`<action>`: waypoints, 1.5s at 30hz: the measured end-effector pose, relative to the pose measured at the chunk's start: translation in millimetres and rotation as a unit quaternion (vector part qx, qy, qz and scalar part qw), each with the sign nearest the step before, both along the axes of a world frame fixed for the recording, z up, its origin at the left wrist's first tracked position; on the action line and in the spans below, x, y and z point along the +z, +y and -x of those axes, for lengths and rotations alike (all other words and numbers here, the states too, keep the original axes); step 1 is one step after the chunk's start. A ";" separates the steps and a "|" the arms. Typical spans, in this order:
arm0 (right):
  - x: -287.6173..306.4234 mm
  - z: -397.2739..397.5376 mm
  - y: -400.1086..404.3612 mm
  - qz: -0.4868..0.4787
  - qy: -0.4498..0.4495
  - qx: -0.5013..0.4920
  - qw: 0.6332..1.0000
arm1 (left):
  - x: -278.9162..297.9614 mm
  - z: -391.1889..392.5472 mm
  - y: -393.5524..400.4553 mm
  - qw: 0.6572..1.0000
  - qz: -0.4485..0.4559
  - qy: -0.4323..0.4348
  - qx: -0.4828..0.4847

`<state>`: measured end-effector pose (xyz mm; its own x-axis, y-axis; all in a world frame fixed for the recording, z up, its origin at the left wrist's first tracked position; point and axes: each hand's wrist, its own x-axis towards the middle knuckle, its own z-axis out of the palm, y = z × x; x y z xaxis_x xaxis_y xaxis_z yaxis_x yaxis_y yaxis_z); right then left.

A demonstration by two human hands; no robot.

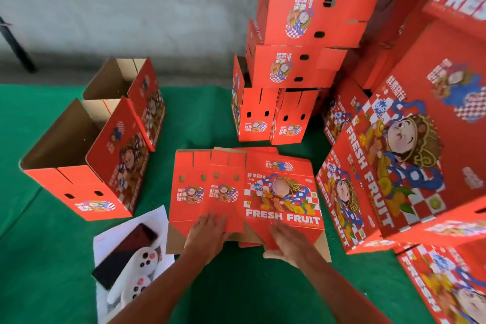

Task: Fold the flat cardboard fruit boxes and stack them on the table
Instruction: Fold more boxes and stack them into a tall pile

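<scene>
A flat red fruit box [281,192] printed FRESH FRUIT lies on the green table [200,118] in front of me, on top of other flat boxes. My left hand [206,231] rests with straight fingers on its near left edge. My right hand [285,241] lies with straight fingers on its near right edge, over the brown bottom flap. Two folded open boxes [86,166] stand at the left. A tall stack of folded boxes [297,60] rises behind the flat one.
More red boxes [410,144] lean and pile up along the right side. At the near left lie a sheet of paper, a dark phone [126,252] and a white controller-like device [136,273]. A grey wall stands behind the table.
</scene>
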<state>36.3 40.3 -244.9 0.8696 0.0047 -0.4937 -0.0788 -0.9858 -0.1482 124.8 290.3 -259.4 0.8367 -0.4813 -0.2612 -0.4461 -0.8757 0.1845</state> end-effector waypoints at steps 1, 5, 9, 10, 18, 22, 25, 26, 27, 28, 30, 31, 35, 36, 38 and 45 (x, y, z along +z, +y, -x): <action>6.3 3.9 -6.0 -0.017 0.002 -0.003 1.000 | 12.8 -0.3 -0.2 0.999 0.042 0.028 0.008; 36.3 25.8 -20.0 -0.023 -0.115 0.045 0.992 | 54.9 3.9 15.2 0.976 0.200 0.081 0.015; 101.6 24.9 -14.9 -0.052 -0.365 0.006 0.930 | 79.4 2.0 39.2 0.933 0.348 0.078 0.052; 126.1 18.4 -9.3 -0.038 -0.405 -0.007 0.914 | 86.7 4.0 41.0 0.914 0.395 0.063 0.071; 291.0 -27.1 37.5 -0.052 -0.529 -0.015 0.847 | 207.4 26.8 51.0 0.697 0.689 0.026 0.198; 311.9 -26.7 27.4 -0.122 -0.437 -0.031 0.891 | 219.5 23.7 68.7 0.577 0.768 0.085 0.265; 306.2 -21.9 19.1 -0.236 -0.374 -0.034 0.896 | 210.3 26.2 78.9 0.525 0.787 0.162 0.278; 303.1 -22.2 16.5 -0.264 -0.355 -0.039 0.896 | 206.8 28.3 81.0 0.517 0.788 0.173 0.286; 299.2 -23.3 13.7 -0.285 -0.338 -0.049 0.896 | 202.3 30.2 83.3 0.511 0.788 0.169 0.300; 293.8 -23.3 11.3 -0.298 -0.317 -0.061 0.898 | 195.9 31.0 86.4 0.518 0.781 0.150 0.315; 277.6 -21.6 7.2 -0.313 -0.274 -0.081 0.906 | 185.4 30.5 93.7 0.574 0.735 0.082 0.351; 267.0 -19.3 6.8 -0.312 -0.267 -0.089 0.907 | 178.2 28.1 97.8 0.590 0.717 0.049 0.367; 228.5 -16.2 9.7 -0.237 -0.333 -0.106 0.907 | 164.4 22.4 107.2 0.621 0.691 -0.087 0.360; 223.4 -17.6 9.7 -0.235 -0.340 -0.111 0.904 | 162.9 22.0 106.9 0.643 0.679 -0.119 0.334; 216.4 -23.1 8.4 -0.259 -0.343 -0.118 0.895 | 162.8 22.8 103.6 0.684 0.659 -0.107 0.294; 208.6 -40.7 14.1 -0.165 -0.376 -0.152 0.899 | 167.4 37.4 116.2 0.594 0.769 0.097 0.218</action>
<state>77.0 54.4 -36.4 0.9428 -0.2511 0.2194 -0.0919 -0.8282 -0.5529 87.4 406.5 -91.9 0.9952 -0.0241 0.0954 -0.0798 0.3694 0.9258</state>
